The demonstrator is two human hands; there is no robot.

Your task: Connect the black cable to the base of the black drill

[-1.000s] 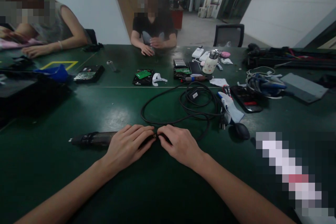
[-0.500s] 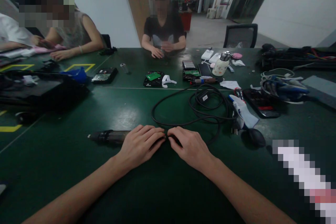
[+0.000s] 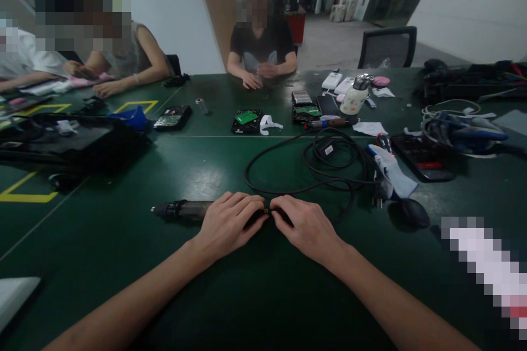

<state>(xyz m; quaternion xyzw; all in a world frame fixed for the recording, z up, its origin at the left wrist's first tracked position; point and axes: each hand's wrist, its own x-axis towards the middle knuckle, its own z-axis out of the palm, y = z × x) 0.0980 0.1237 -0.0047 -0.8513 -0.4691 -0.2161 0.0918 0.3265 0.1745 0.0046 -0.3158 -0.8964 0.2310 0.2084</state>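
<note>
My left hand [image 3: 234,221] is closed around the rear of a dark electric screwdriver [image 3: 186,209], which lies along the table with its tip pointing left. A small brassy end shows between the fingertips of both hands. My right hand [image 3: 308,224] is pinched on the end of a black cable [image 3: 247,171], though the fingers mostly hide that end. The fingertips of the two hands almost meet. Beyond them, the cable lies in loose loops and runs to the right, where a plug [image 3: 377,202] rests beside a white and blue glove [image 3: 393,171].
On the green table [image 3: 214,290], hard drives [image 3: 246,121] lie farther back, near a second screwdriver [image 3: 332,122] and a patterned bottle [image 3: 354,100]. A black casing [image 3: 74,140] stands left, a phone-like tray [image 3: 422,159] right. Co-workers [image 3: 263,46] sit opposite and at left.
The view has turned slightly left, so the table items appear farther right. My hands keep nearly the same pose at the screwdriver's rear, and the small brassy end shows more clearly.
</note>
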